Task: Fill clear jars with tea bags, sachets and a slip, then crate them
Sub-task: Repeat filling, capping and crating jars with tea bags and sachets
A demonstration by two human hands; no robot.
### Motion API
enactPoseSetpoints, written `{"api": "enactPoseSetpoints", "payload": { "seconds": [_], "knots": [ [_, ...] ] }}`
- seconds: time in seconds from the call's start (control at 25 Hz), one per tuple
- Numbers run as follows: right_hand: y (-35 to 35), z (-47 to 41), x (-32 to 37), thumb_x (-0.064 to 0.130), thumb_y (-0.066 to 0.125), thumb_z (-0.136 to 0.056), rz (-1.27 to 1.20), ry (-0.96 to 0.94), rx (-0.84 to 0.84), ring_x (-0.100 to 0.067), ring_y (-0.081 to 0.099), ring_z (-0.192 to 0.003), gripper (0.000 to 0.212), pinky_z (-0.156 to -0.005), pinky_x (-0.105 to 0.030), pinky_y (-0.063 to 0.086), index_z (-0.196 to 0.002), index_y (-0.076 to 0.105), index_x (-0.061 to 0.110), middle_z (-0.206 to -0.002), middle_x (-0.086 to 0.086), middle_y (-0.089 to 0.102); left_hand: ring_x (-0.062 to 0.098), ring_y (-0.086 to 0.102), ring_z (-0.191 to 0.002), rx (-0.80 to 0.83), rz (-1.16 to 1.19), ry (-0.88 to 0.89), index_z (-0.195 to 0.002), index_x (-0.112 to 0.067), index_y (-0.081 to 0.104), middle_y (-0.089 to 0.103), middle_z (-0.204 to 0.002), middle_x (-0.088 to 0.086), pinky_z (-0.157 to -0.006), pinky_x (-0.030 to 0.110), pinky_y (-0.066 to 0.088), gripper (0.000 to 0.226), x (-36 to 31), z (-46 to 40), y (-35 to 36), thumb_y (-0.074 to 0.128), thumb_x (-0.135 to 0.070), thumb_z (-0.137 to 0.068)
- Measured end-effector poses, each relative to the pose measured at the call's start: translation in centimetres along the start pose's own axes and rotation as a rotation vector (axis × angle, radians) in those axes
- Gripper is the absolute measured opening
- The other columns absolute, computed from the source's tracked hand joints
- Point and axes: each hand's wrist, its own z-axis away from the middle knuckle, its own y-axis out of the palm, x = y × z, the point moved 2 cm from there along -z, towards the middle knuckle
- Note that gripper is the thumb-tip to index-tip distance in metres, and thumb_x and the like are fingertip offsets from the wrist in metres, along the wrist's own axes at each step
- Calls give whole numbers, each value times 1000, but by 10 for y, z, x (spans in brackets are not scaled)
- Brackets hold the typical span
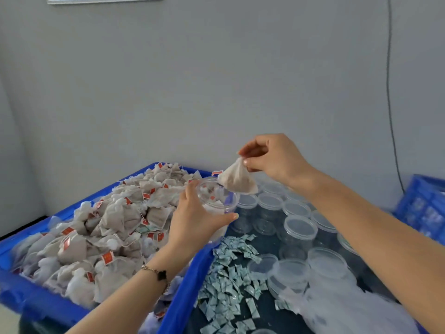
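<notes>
My left hand (192,220) grips a clear jar (216,196) around its side, holding it above the rim of the blue crate (183,297). A few tea bags lie inside the jar. My right hand (272,155) pinches the top corner of a pyramid tea bag (237,180) just over the jar's open mouth, at its right edge. The crate on the left is heaped with tea bags (96,237) that carry red tags. Small pale-green sachets (228,280) lie scattered on the dark table to the right of the crate.
Several empty clear jars (298,230) stand open on the dark table at right. Loose clear lids (291,271) and a crumpled plastic bag (342,307) lie in front of them. Another blue crate (423,206) stands at the far right. A grey wall rises close behind.
</notes>
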Motion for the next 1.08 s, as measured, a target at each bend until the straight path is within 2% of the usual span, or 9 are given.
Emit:
{"api": "enactPoseSetpoints", "payload": {
  "seconds": [0.16, 0.28, 0.4, 0.48, 0.6, 0.76, 0.88, 1.0, 1.08],
  "knots": [
    [-6, 30, 3, -4, 68, -77, 109, -50, 100, 0, 63, -68, 28, -74, -15, 53, -77, 67, 24, -73, 10, 67, 4, 52, -102, 92, 111, -32, -132, -35, 30, 46, -126, -14, -76, 23, 43, 102, -18, 34, 21, 83, -58, -47],
    [0, 56, -26, 14, 69, -82, 251, -32, 175, 12, 60, -71, 19, -68, -2, 41, -82, 66, 33, -77, 23, 65, 10, 56, -106, 120, 212, -117, -128, -34, 32, 50, -125, -9, -85, 32, 48, 101, -15, 56, 29, 81, -59, -44],
    [2, 74, -75, 23, 60, -90, 434, 97, 214, 1, 60, -87, 14, -77, -13, 41, -102, 68, 25, -94, 17, 66, 11, 52, -113, 118, 240, -135, -120, -42, 31, 51, -124, -10, -92, 33, 45, 92, -9, 72, 34, 87, -50, -48],
    [20, 88, -113, 15, 55, -92, 593, 165, 375, -10, 61, -99, 21, -84, -21, 43, -109, 67, 18, -109, 6, 67, 10, 49, -115, 120, 245, -138, -119, -42, 31, 49, -125, -10, -92, 29, 42, 90, -3, 78, 39, 90, -43, -51],
    [71, 122, -160, 4, 51, -89, 642, 202, 602, -20, 61, -106, 31, -90, -29, 46, -115, 65, 13, -118, -8, 65, 10, 48, -115, 140, 225, -161, -117, -43, 28, 46, -125, -11, -90, 26, 41, 90, 9, 84, 46, 90, -37, -52],
    [108, 149, -199, 6, 43, -93, 797, 74, 793, -31, 48, -120, 43, -99, -39, 40, -135, 49, 15, -137, -11, 47, 6, 48, -113, 156, 238, -221, -114, -52, 23, 45, -123, -16, -80, 16, 40, 95, 24, 90, 48, 85, -50, -42],
    [113, 152, -206, 1, 40, -91, 824, -12, 708, -31, 52, -111, 38, -88, -39, 40, -124, 56, 10, -125, -14, 54, 2, 47, -110, 164, 231, -240, -104, -56, 26, 45, -120, -21, -74, 11, 36, 86, 30, 90, 47, 79, -56, -37],
    [116, 161, -214, 7, 41, -93, 826, -52, 607, -25, 48, -113, 30, -88, -35, 37, -120, 53, 10, -124, -10, 51, 3, 48, -110, 177, 230, -238, -100, -56, 30, 46, -116, -23, -80, 17, 38, 79, 34, 88, 46, 87, -44, -46],
    [118, 168, -219, 12, 41, -94, 850, -41, 574, -21, 43, -114, 28, -85, -34, 35, -121, 50, 12, -126, -6, 45, 1, 49, -106, 175, 246, -274, -97, -52, 32, 45, -112, -24, -75, 17, 40, 76, 39, 88, 46, 89, -38, -49]
  ]
}}
